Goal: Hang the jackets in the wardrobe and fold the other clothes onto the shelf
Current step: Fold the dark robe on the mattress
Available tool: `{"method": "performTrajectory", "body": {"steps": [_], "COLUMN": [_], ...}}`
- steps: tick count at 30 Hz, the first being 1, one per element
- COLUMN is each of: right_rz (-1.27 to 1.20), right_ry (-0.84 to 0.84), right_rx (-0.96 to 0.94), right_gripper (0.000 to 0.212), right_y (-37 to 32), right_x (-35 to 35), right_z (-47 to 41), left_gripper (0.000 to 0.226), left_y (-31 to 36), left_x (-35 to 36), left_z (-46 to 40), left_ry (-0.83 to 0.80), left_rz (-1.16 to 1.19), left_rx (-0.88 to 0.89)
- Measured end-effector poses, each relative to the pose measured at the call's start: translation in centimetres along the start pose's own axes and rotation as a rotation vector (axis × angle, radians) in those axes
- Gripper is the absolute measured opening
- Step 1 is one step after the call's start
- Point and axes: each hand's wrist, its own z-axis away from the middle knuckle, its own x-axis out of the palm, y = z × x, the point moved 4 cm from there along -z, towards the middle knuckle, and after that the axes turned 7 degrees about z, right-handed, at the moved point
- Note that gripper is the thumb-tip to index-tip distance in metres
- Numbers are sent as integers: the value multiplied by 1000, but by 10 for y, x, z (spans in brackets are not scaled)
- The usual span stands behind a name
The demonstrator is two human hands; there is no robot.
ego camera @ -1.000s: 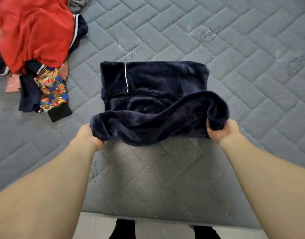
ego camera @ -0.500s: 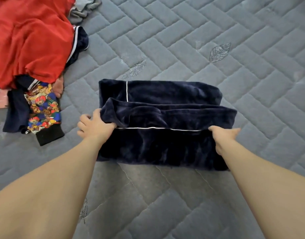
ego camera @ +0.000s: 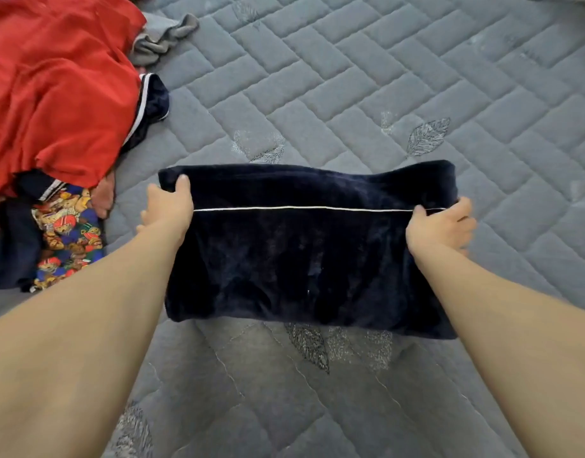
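A grey quilted mattress point(ego camera: 367, 77) fills the view, stitched in a brick-like herringbone with faint leaf motifs. On it, near the front edge, lies the navy garment point(ego camera: 301, 259), a plush, velvety fabric folded into a wide rectangle, with a thin white piping line running straight across its upper part. At the far left sits a heap of clothes: a smooth red garment point(ego camera: 59, 90) draped on top, a dark piece with white trim beneath it, a bright cartoon-print piece point(ego camera: 69, 239) below, and a crumpled grey cloth point(ego camera: 165, 39) behind. The left hand point(ego camera: 167, 206) grips the folded garment's left end, thumb on top and fingers wrapped around the edge. The right hand point(ego camera: 441, 224) grips the right end likewise, thumb on the piping, fingers curled around the edge.
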Motion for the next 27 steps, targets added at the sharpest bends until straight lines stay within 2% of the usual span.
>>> {"method": "performTrajectory", "body": {"steps": [2, 6, 8, 11, 12, 14, 15, 17, 19, 20, 22, 24, 25, 27], "right_rz": [92, 461, 567, 621, 658, 709, 705, 652, 534, 464, 395, 461, 498, 545], "right_ry": [-85, -343, -448, -501, -488, -408, -363, -352, -497, -622, -862, -1008, -1092, -1221], "right_rx": [4, -392, -389, -328, -325, -353, -418, -710, -1004, -1050, -1004, -988, -998, -1045], "right_gripper": [75, 67, 74, 79, 79, 79, 81, 83, 85, 89, 106, 123, 122, 99], "right_y": [-10, 4, 28, 34, 30, 13, 0, -37, -85, -110, -154, -188, -200, -215], "right_x": [24, 71, 84, 87, 87, 86, 88, 100, 123, 135, 156, 176, 185, 198], "right_z": [4, 34, 35, 21, 19, 22, 29, 51, 87, 106, 142, 173, 186, 208], "left_gripper": [86, 93, 89, 80, 79, 79, 84, 98, 91, 80, 62, 47, 43, 44], "left_y": [-16, -52, -60, -51, -49, -58, -64, -77, -92, -99, -111, -122, -128, -140], "left_x": [11, 22, 19, 12, 11, 12, 13, 12, 12, 13, 13, 10, 9, 6], "left_z": [-4, 5, 7, -7, -15, -29, -31, -20, -7, 0, 13, 20, 23, 24], "left_ry": [-32, -151, -146, -57, -73, -211, -300, -432, -575, -671, -826, -907, -929, -954], "left_rz": [-158, -228, -320, -354, -330, -150, -31, 149, 302, 354, 396, 427, 433, 433], "left_rx": [-91, -9, 119, 281, 264, 115, 18, -118, -146, -149, -201, -286, -330, -417]}}
